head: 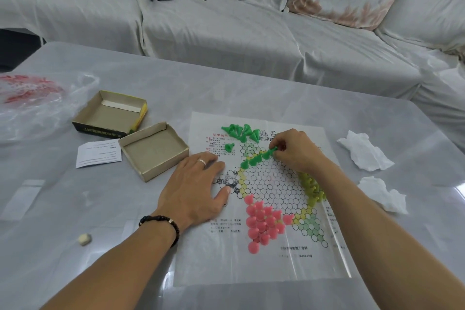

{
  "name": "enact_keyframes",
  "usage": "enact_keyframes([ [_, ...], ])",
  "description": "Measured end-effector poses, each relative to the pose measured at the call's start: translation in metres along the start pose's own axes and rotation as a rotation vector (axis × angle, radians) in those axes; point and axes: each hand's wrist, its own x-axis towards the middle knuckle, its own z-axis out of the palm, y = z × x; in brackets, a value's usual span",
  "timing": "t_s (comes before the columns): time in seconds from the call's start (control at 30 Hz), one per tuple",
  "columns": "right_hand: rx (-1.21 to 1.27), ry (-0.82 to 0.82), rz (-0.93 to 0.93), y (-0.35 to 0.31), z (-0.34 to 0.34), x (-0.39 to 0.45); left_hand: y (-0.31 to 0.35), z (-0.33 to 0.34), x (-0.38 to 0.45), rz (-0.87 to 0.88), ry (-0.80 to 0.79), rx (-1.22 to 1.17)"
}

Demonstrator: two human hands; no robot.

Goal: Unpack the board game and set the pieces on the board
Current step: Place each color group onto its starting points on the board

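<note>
A paper Chinese-checkers board (276, 267) lies flat on the grey table. My left hand (195, 189) rests flat on the board's left edge, fingers straight. My right hand (293, 150) pinches a green peg (273, 150) at the end of a short row of green pegs (254, 160) standing on the board. A pile of loose green pegs (242, 131) lies at the board's top. Pink pegs (261, 224) fill the lower-left star point. Yellow-green pegs (312, 187) stand at the right, partly hidden by my right forearm.
Two open cardboard box halves (110, 113) (153, 151) and a printed slip (98, 153) lie left of the board. A plastic bag (32, 100) lies far left, a small die (84, 238) near the front, crumpled tissues (364, 151) at right. A sofa stands behind.
</note>
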Motion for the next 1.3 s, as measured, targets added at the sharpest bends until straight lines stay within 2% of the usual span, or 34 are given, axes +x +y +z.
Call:
enact_keyframes([
  [0.27,0.005,-0.036,0.022,0.002,-0.002,0.0,0.001,0.0,0.0,0.012,0.009,0.0],
  [0.4,0.008,0.066,0.024,0.003,-0.013,-0.002,0.001,0.0,0.0,0.015,0.014,0.003],
  [0.5,0.037,0.113,-0.066,-0.015,-0.017,-0.001,0.001,-0.001,0.0,0.019,0.011,0.002],
  [0.67,0.042,0.018,-0.187,-0.061,-0.003,0.01,0.001,0.0,0.0,0.023,0.029,-0.013],
  [0.87,-0.117,-0.132,-0.227,-0.079,0.016,0.024,0.001,0.001,-0.001,0.02,0.05,-0.027],
  [1.07,-0.129,-0.11,-0.232,-0.08,0.022,0.03,0.002,0.0,0.0,0.026,0.053,-0.026],
  [1.3,0.033,-0.036,-0.202,-0.069,-0.004,0.02,0.002,0.0,-0.001,0.03,0.041,-0.015],
])
